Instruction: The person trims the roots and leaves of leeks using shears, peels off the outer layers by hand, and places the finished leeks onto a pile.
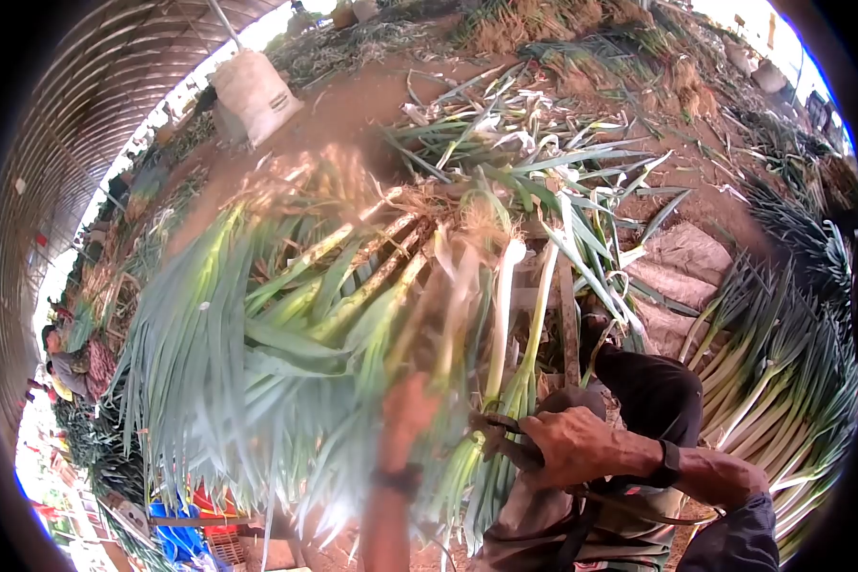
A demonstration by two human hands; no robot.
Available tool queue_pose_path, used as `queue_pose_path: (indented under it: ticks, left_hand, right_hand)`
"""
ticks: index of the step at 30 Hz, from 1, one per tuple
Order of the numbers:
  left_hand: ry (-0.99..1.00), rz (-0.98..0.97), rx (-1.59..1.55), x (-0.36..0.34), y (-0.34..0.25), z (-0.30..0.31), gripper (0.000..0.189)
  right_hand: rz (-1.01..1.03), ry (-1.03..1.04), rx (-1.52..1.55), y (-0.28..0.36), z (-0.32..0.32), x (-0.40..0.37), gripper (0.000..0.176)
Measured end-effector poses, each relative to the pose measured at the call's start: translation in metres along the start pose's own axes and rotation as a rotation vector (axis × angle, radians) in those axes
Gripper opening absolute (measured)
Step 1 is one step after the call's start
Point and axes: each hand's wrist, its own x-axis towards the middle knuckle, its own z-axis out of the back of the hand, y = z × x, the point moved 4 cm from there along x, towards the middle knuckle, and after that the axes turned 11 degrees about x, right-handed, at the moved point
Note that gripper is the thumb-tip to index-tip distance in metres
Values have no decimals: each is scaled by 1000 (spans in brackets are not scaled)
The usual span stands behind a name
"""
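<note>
A big heap of leeks (353, 315) with long green leaves and rooty ends fills the middle of the head view. My left hand (410, 405), smeared by motion, is over the leek stalks; its fingers do not show clearly. My right hand (572, 446) is closed around a dark metal tool (496, 424), whose exact kind I cannot tell. That tool's tip overlaps the lower part of a pale leek stalk (503, 324). Dark wristbands are on both wrists.
Sorted leeks (753, 381) lie in a thick row at the right. Trimmed leaves (505, 124) are scattered on the brown ground ahead. A white sack (255, 95) stands at the upper left. Blue and red crates (181, 534) are at the lower left, with a person (76, 362) above.
</note>
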Motion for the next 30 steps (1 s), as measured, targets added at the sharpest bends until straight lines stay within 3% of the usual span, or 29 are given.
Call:
queue_pose_path:
  ticks: [3,5,12,14,19,23,25,29,30]
  left_hand:
    - [-8,-9,85,4,0,-17,54]
    - [-178,-29,213,7,-5,-28,52]
    - [-378,-92,345,14,-21,-49,58]
    - [-463,-110,351,21,-16,-61,61]
    - [-762,-276,390,16,-11,-68,46]
    - [-555,-224,312,30,-14,-75,33]
    - [-457,-218,266,41,-16,-76,27]
    - [-274,-225,184,71,-3,-87,14]
    - [-270,-147,100,55,-14,-63,24]
  right_hand:
    - [-3,-70,-24,2,8,2,57]
    - [-29,-111,-45,1,15,4,58]
    - [-88,-349,-114,-29,33,28,55]
    - [-105,-345,-105,-27,37,28,55]
    - [-73,-299,-40,-21,33,16,60]
    - [155,-266,-16,-1,25,5,66]
    - [131,-252,54,-17,19,8,69]
    - [78,-421,60,-23,18,15,63]
    - [25,-391,100,-13,20,17,63]
